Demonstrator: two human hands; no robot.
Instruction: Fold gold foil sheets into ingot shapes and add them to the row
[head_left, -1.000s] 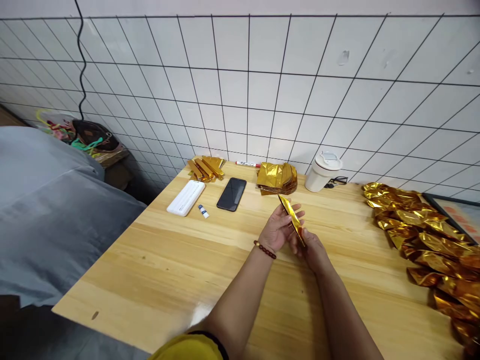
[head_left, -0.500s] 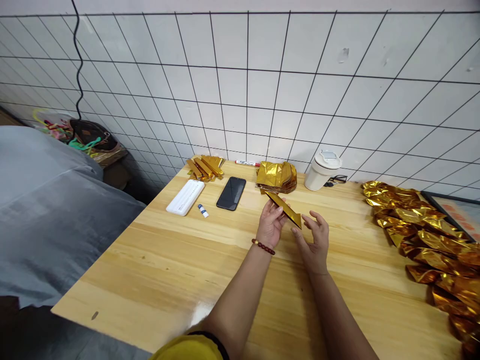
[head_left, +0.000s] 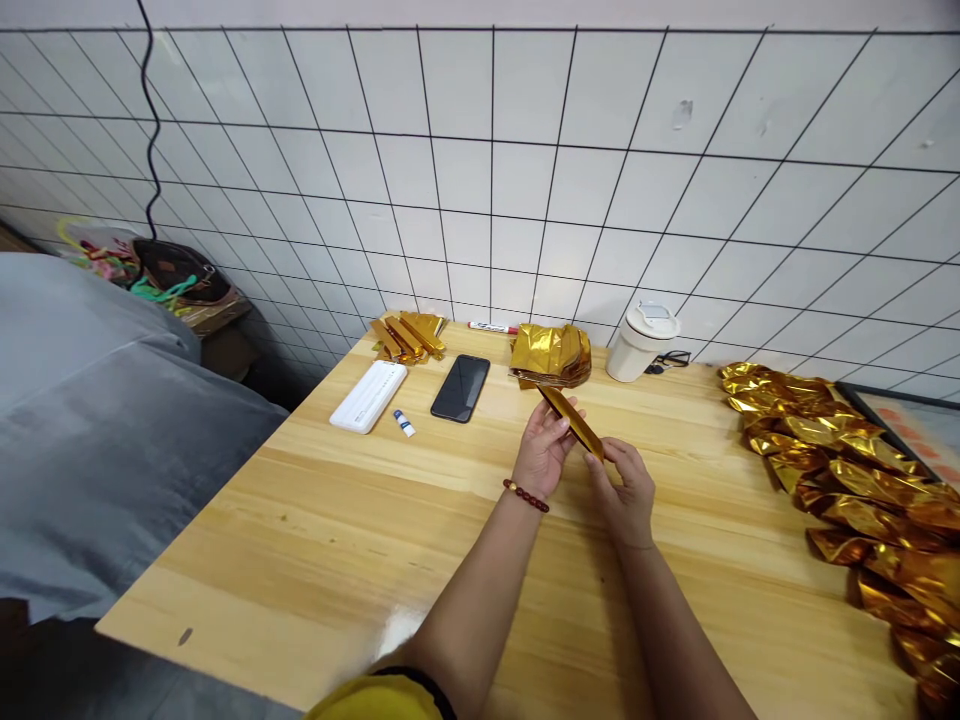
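A narrow folded piece of gold foil paper (head_left: pixel 574 422) slants above the table between my two hands. My left hand (head_left: pixel 544 445), with a beaded bracelet at its wrist, grips its middle between thumb and fingers. The thumb and fingers of my right hand (head_left: pixel 626 492) pinch its lower right end. Just beyond them lies a stack of gold foil sheets (head_left: pixel 551 355). Folded gold strips (head_left: pixel 409 337) are heaped at the table's back left corner. Along the right side runs a long row of folded, puffed gold foil pieces (head_left: pixel 847 470).
On the wooden table (head_left: pixel 315 560) lie a black phone (head_left: pixel 460 388), a white power bank (head_left: pixel 369 397), a small blue-and-white USB stick (head_left: pixel 403 423) and a marker (head_left: pixel 492 327). A white lidded cup (head_left: pixel 641 342) stands near the tiled wall, with glasses (head_left: pixel 670 361) beside it.
My right hand's fingers have closed on the lower right end of the folded foil piece; before, they were apart from it. My left hand keeps its hold.
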